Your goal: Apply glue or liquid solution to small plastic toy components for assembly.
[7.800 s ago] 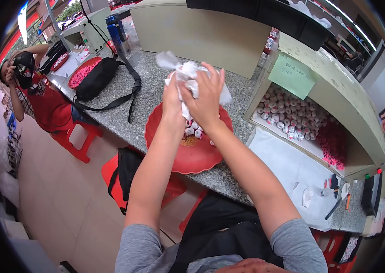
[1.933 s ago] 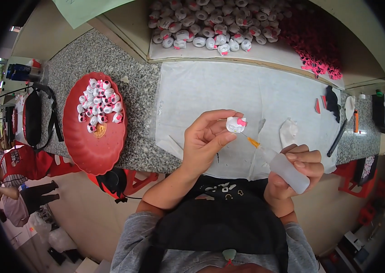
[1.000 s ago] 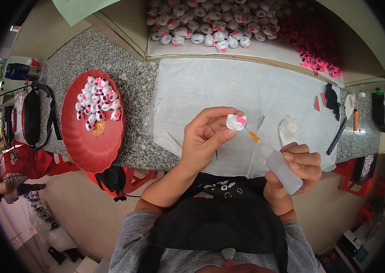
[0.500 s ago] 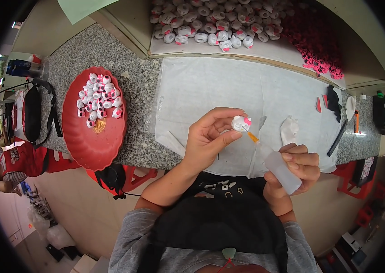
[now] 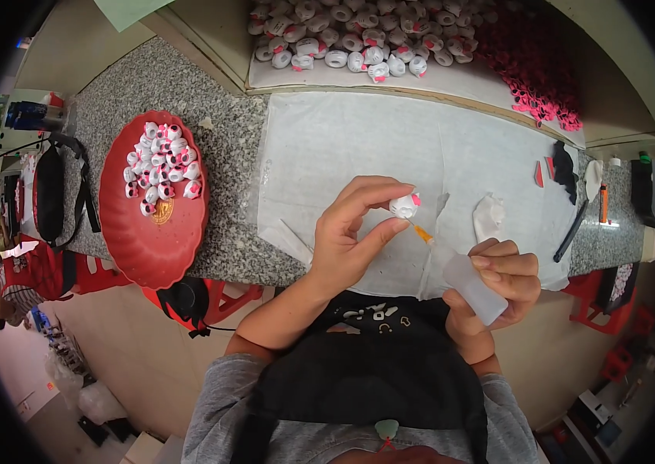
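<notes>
My left hand (image 5: pixel 354 236) pinches a small, rounded, glossy white cat-head piece with a pink bow (image 5: pixel 404 206) between thumb and forefinger, its other fingers curled in behind. My right hand (image 5: pixel 501 282) is wrapped around a soft, translucent whitish plastic bottle (image 5: pixel 476 290), fingers folded over its far side.

The cat-head piece is up in the air in front of me, above the white paper sheet (image 5: pixel 335 147) that covers part of the speckled grey granite bench (image 5: pixel 231 166). It lies to the left of my right hand and a little farther from me. The bottle's long axis runs slantwise, its base toward my lower right and its orange needle tip (image 5: pixel 423 233) toward the upper left, lined up on the piece's near side. That tip sits in the gap between my two hands, close to my left thumb; whether the fine metal end touches the piece, I can't tell. The piece itself is too round to show a clear long axis.

To my left, a scalloped red plastic dish (image 5: pixel 146 255) carries a cluster of similar white pieces (image 5: pixel 163 158). Right of the bottle's tip, a crumpled white tissue (image 5: pixel 488 218) rests on the paper.
</notes>
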Demonstrator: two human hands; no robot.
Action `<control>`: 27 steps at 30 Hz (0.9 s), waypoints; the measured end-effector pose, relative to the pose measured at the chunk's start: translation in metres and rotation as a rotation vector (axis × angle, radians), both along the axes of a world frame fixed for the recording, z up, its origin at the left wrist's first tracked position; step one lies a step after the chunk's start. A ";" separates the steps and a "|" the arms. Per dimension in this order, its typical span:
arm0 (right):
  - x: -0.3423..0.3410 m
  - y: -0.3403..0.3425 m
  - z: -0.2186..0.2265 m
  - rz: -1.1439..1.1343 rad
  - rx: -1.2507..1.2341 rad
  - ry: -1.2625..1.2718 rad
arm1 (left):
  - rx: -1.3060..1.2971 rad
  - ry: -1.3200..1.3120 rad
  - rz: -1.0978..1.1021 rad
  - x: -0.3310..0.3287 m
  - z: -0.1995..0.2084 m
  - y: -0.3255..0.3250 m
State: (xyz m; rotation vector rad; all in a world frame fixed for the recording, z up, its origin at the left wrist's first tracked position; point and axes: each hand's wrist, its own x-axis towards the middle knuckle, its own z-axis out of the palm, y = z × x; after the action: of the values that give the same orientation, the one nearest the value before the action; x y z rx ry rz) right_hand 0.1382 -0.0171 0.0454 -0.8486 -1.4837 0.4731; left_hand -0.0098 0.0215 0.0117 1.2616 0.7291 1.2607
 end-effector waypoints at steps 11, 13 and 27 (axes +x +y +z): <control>0.027 0.011 -0.003 -0.103 -0.070 0.078 | -0.108 -0.110 0.049 0.001 0.003 0.001; 0.044 0.018 -0.009 -0.084 -0.166 0.139 | -0.162 -0.165 0.084 -0.001 0.002 0.001; 0.129 0.132 -0.022 -0.406 -0.210 -0.880 | -0.225 -0.199 0.068 0.003 0.003 0.002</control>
State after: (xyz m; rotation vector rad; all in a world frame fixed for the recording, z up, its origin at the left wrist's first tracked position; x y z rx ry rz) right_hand 0.2677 0.1152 0.0236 -1.6145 -1.9896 -0.0871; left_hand -0.0067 0.0239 0.0145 0.9211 0.7515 1.2989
